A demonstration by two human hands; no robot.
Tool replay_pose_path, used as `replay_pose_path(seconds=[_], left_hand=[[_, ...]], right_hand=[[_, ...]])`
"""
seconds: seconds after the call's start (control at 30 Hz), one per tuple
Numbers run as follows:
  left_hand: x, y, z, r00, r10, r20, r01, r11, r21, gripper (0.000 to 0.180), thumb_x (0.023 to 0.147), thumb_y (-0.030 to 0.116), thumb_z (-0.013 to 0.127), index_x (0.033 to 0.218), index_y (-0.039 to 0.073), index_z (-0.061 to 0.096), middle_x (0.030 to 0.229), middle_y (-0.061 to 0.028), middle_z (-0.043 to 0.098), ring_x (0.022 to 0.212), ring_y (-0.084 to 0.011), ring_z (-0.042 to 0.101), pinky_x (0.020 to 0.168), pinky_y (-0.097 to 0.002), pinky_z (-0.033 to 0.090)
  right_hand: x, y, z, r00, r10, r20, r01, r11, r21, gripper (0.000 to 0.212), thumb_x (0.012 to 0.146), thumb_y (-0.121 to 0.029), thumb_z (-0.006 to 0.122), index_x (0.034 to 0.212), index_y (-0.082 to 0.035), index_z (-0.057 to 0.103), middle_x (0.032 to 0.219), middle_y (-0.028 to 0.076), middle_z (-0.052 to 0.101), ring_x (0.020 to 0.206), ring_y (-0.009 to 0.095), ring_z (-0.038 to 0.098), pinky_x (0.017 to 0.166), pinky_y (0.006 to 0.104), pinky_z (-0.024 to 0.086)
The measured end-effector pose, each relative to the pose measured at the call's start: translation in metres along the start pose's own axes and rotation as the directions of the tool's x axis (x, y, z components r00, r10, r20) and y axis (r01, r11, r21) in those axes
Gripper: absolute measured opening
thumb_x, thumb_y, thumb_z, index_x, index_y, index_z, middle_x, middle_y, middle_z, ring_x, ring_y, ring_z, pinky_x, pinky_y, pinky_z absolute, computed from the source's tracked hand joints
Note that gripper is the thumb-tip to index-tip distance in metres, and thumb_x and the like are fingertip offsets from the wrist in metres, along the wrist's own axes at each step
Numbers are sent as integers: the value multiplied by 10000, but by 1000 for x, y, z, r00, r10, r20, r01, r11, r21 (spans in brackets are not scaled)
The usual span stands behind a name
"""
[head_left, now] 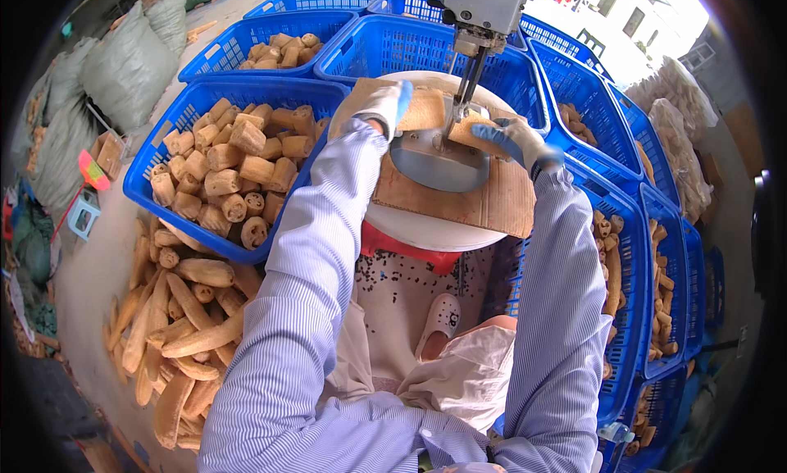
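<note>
Both my hands wear white gloves with blue fingers. My left hand is closed on the end of a dried loofah piece, left of the machine's narrow upright bar. On the other side, my right hand grips a second loofah piece, its near end against the foot of that bar. Beneath both pieces is a round white work table covered with brown cardboard. A shiny oval metal plate shows through the cardboard's opening.
A blue basket of short loofah pieces stands at left. Long whole loofahs lie heaped on the floor before it. More blue baskets ring the table behind and at right. The grey machine head hangs above. Black bits dot the floor.
</note>
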State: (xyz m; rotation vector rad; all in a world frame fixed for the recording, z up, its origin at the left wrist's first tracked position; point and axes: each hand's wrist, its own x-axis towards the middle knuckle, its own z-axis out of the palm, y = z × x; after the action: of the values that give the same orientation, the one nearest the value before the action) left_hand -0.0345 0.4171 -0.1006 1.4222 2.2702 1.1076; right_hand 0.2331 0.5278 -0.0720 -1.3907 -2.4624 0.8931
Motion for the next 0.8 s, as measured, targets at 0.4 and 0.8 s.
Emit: replay_pose_path(seconds=[0.4,0.8], left_hand=[[-173,-31,-82,996,78,-46,-86,664,-743,735,981,478,608,1544,90,340,1492,-182,444,1383,-270,460,1130,-409,406],[-139,-1,-55,923,279,265,-24,730,-683,631,901,200,758,1450,69,475,1361,-117,588,1250,-200,562,1058,-321,452]], right_hand=[[-151,-18,62,909,-300,-288,227,939,-259,929,650,-319,932,1460,-177,497,1337,132,568,1256,337,537,1099,415,434],[-115,-13,98,902,-260,-345,397,814,425,784,760,-48,851,1459,-159,515,1322,50,621,1084,148,650,921,296,561]])
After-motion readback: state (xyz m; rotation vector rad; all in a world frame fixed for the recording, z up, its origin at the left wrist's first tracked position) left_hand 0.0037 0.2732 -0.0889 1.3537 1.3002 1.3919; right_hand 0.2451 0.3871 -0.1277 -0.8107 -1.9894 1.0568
